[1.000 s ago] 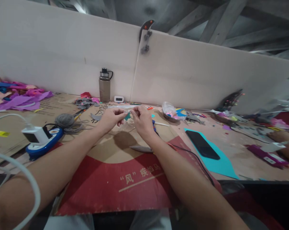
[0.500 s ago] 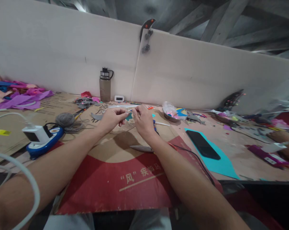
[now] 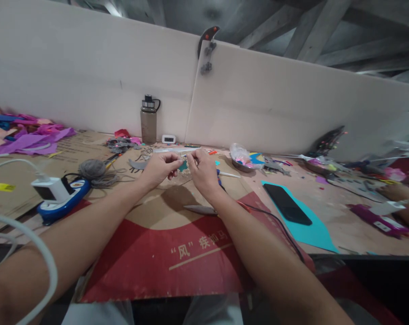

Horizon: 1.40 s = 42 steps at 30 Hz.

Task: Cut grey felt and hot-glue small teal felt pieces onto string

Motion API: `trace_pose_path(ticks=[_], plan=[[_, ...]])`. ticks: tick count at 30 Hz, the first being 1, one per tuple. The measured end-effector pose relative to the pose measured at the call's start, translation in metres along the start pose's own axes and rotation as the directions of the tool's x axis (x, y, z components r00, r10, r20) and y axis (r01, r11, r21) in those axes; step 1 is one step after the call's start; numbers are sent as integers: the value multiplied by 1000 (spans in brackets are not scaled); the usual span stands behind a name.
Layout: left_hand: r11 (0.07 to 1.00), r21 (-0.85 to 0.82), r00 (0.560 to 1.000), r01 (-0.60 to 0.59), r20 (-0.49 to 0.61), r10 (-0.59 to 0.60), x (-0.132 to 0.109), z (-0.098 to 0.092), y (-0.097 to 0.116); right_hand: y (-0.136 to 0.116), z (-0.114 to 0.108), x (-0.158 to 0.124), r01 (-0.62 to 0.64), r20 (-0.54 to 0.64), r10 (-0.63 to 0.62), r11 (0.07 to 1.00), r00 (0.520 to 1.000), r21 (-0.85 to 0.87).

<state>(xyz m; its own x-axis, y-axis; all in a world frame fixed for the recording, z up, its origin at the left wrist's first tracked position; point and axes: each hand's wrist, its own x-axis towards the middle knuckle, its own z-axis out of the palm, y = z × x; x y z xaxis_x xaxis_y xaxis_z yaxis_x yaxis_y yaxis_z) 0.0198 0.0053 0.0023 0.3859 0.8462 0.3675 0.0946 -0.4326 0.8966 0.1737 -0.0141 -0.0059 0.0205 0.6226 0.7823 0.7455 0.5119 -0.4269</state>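
My left hand [image 3: 159,168] and my right hand [image 3: 202,169] meet above the middle of the cardboard-covered table [image 3: 164,212]. Both are pinched on a small teal felt piece [image 3: 183,165] held between the fingertips. Some pale fluffy stuff shows under the piece, too small to name. A grey leaf-shaped felt cutout [image 3: 200,209] lies on the cardboard just below my right wrist.
A brown water bottle [image 3: 148,120] stands at the back wall. Grey yarn [image 3: 92,169] and a white charger on a blue case [image 3: 57,193] lie left. A black phone [image 3: 286,204] rests on a teal sheet right. Purple scraps [image 3: 28,135] pile far left. Another person's hand [image 3: 399,194] is far right.
Both hands have stayed together on the teal piece, with only slight finger shifts. The person's hand at the far right has moved a little.
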Motion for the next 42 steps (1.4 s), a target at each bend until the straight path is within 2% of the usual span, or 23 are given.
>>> trace_pose_path(ticks=[9,17,27,42], plan=[[1000,1,1000,12,-15,-12,0,0,-1,2,-1,-1,-65,19,63,989,998,133],[998,-55,999,36,2,-36,0,-2,-2,7,-1,3,-121,104,96,953,990,277],[999,20,998,-33,58,32,2,-4,-4,6,-4,1,-88,102,71,980,992,178],[990,123,997,-64,55,58,-3,-1,6,3,-4,-1,-87,72,79,988,994,129]])
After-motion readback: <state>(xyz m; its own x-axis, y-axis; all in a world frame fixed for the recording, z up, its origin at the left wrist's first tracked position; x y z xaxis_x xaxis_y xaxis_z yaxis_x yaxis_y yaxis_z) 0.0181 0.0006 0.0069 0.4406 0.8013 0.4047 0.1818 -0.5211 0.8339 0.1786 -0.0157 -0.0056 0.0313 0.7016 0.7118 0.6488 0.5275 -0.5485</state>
